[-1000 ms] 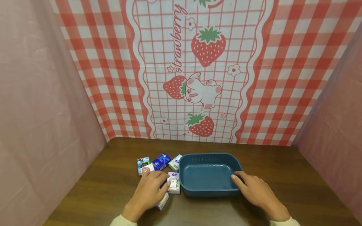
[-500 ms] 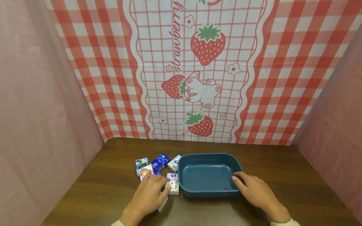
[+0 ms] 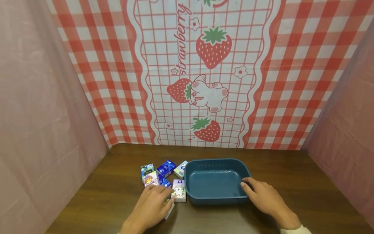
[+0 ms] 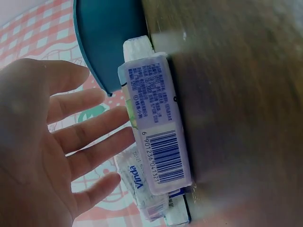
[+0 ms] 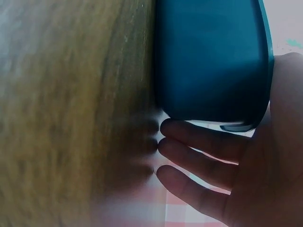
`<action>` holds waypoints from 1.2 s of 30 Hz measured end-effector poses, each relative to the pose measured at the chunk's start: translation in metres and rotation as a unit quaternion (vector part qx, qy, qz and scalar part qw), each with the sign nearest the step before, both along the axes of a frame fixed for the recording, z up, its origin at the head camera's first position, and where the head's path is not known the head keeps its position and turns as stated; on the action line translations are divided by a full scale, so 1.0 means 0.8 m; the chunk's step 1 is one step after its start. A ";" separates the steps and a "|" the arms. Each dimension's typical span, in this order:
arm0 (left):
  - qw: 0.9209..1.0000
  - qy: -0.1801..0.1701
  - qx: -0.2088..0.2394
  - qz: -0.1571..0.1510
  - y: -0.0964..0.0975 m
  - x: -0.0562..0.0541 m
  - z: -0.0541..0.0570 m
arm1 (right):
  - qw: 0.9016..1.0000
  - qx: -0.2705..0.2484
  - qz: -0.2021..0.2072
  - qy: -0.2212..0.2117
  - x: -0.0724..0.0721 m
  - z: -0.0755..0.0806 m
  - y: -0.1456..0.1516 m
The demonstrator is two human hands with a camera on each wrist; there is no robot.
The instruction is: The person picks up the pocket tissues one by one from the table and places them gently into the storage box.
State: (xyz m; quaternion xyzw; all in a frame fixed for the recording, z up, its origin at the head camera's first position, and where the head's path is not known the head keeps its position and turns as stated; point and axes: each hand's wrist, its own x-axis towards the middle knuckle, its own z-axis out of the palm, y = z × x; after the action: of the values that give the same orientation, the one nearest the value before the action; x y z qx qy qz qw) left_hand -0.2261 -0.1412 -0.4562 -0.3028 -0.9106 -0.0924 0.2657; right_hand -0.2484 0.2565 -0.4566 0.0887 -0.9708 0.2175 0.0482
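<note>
My left hand (image 3: pixel 153 203), fingers spread and relaxed, hovers over the near end of a cluster of pocket tissue packs. Partly under it lies one tissue pack (image 3: pixel 169 210); in the left wrist view my fingertips come right up to a pack with a barcode (image 4: pixel 158 127). Beside the hand are a lilac tissue pack (image 3: pixel 179 190) with a white cartoon figure and a pack with a cartoon face (image 3: pixel 151 179). My right hand (image 3: pixel 267 198) holds the right wall of a teal plastic basin (image 3: pixel 217 198), thumb over the rim and three fingers outside, below the wall (image 5: pixel 208 80).
Behind lie a dark blue tissue pack (image 3: pixel 166 168), a green-blue pack (image 3: pixel 147 169) and a pale pack (image 3: pixel 180 169) by the basin's left wall. All stand on a brown wooden table (image 3: pixel 277 165). A red-checked strawberry cloth (image 3: pixel 213 97) hangs at the back.
My left hand has drawn slightly back toward me, showing more of the cartoon-face pack and a second blue pack. My right hand and the basin have hardly moved.
</note>
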 end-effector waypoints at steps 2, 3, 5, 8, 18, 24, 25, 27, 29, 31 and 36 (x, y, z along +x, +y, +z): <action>1.000 -0.006 -0.001 0.003 -0.001 0.001 -0.001 | 1.000 0.000 -0.001 -0.004 0.000 0.001 0.000; 1.000 -0.010 0.001 0.005 -0.001 0.003 -0.001 | 1.000 0.000 0.000 -0.006 0.000 0.001 0.000; 1.000 -0.017 0.005 0.009 -0.002 0.005 -0.003 | 1.000 -0.001 -0.001 -0.012 0.000 0.001 -0.001; 1.000 -0.024 0.006 0.011 -0.004 0.007 -0.005 | 1.000 -0.004 -0.002 -0.014 0.001 0.001 -0.001; 1.000 -0.014 -0.007 0.006 -0.010 0.011 -0.015 | 1.000 -0.008 -0.001 -0.007 0.002 -0.003 0.000; 1.000 -0.010 -0.008 -0.010 -0.013 0.008 -0.017 | 1.000 -0.007 -0.001 0.003 0.000 -0.003 0.002; 1.000 -0.012 -0.008 -0.013 -0.013 0.008 -0.017 | 1.000 -0.007 -0.001 0.005 -0.001 -0.002 0.002; 1.000 -0.018 -0.008 -0.018 -0.013 0.008 -0.016 | 1.000 -0.007 -0.001 0.008 -0.001 -0.002 0.003; 0.999 -0.025 -0.009 -0.026 -0.014 0.009 -0.015 | 1.000 -0.009 0.000 0.010 -0.001 -0.001 0.002; 0.999 -0.034 -0.011 -0.033 -0.015 0.009 -0.015 | 1.000 -0.009 0.000 0.013 -0.001 -0.001 0.002; 0.996 -0.068 -0.018 -0.045 -0.018 0.011 -0.013 | 1.000 -0.008 0.000 0.018 -0.001 -0.003 0.002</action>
State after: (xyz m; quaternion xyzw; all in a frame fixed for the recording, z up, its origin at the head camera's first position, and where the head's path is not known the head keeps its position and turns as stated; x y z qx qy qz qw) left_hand -0.2177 -0.1555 -0.4670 -0.3416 -0.9134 -0.1086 0.1929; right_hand -0.2494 0.2584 -0.4589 0.0922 -0.9679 0.2240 0.0667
